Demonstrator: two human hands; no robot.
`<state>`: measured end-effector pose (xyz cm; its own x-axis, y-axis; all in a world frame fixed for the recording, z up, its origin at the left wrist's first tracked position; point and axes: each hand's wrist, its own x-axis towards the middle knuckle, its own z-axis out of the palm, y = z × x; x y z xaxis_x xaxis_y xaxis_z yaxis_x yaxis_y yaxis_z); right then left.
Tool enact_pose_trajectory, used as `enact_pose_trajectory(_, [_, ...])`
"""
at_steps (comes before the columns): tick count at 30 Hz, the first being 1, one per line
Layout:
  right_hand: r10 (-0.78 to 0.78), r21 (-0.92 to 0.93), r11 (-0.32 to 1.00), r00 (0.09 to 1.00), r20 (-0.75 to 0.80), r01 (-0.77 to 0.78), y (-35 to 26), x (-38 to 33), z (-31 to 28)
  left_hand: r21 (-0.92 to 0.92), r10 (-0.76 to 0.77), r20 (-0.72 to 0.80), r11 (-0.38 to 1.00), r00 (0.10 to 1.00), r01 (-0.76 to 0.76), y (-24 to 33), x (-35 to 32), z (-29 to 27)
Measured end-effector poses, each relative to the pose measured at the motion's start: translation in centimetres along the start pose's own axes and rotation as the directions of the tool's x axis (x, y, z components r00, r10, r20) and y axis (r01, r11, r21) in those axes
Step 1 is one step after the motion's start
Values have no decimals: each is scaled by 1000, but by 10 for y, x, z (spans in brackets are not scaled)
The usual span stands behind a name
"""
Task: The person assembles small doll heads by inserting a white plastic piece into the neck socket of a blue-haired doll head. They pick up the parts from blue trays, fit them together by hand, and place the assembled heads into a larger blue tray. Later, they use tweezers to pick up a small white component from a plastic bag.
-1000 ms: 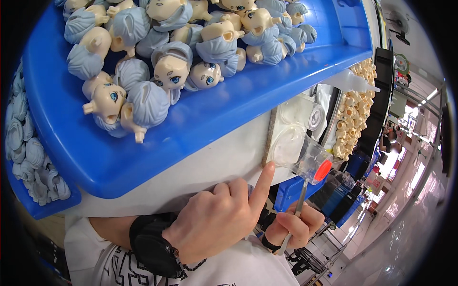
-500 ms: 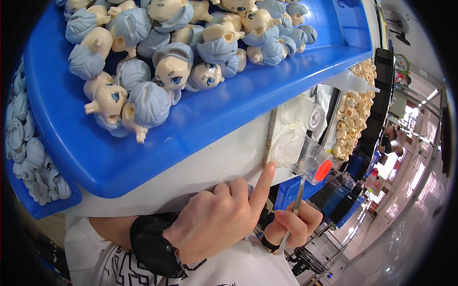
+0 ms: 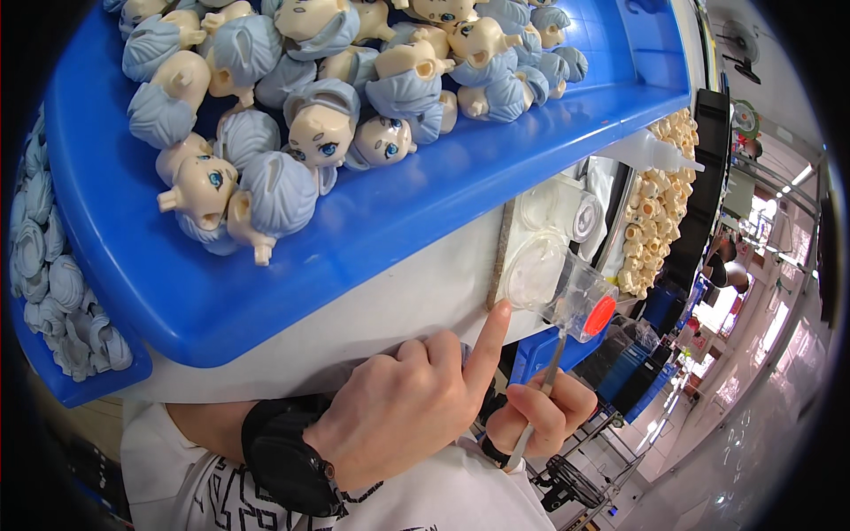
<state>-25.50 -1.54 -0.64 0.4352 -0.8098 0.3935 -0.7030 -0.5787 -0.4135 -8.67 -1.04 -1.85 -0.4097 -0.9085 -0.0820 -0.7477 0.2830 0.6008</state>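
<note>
My left hand (image 3: 403, 411), wearing a black watch, is in front of the blue tray with its index finger stretched out and its other fingers curled. A bit of grey-blue (image 3: 466, 352) shows behind the curled fingers; what they hold is mostly hidden. To its right, my right hand (image 3: 544, 416) is closed around a slim metal spatula-like tool (image 3: 551, 376). The tool points up, its tip close to a clear plastic cup (image 3: 571, 292) with a bright red round end (image 3: 600, 317). I cannot tell whether the tip touches the cup.
A large blue tray (image 3: 372, 239) holds several doll heads (image 3: 323, 133) with pale blue hair. Blue hair pieces (image 3: 66, 283) fill a smaller bin at left. Right of the cup lie cream-coloured parts (image 3: 655, 221), a white nozzle bottle (image 3: 660, 152) and a clear round lid (image 3: 534, 265).
My right hand and the metal tool have shifted very slightly left. The left hand and the trays look the same.
</note>
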Motion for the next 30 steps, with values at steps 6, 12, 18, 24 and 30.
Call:
enact_pose_trajectory(6, [-44,14,999,999,-32,45,4,-4,-2,-9,14,1,1000,1000,-14,-1,0,0])
enact_pose_trajectory(12, [-13,27,1000,1000,-26,14,1,-5,-3,-2,5,-6,1000,1000,-5,0,0,1])
enact_pose_trajectory(18, [-53,22,998,997,-57,54,6,-3,-1,4,9,5,1000,1000,-9,-1,0,1])
enact_pose_trajectory(24, [-157,121,974,957,-245,191,11,0,10,4,7,7,1000,1000,-7,1,2,2])
enact_pose_trajectory(30, [-82,280,955,994,-76,100,15,-3,1,5,8,3,1000,1000,-8,0,3,0])
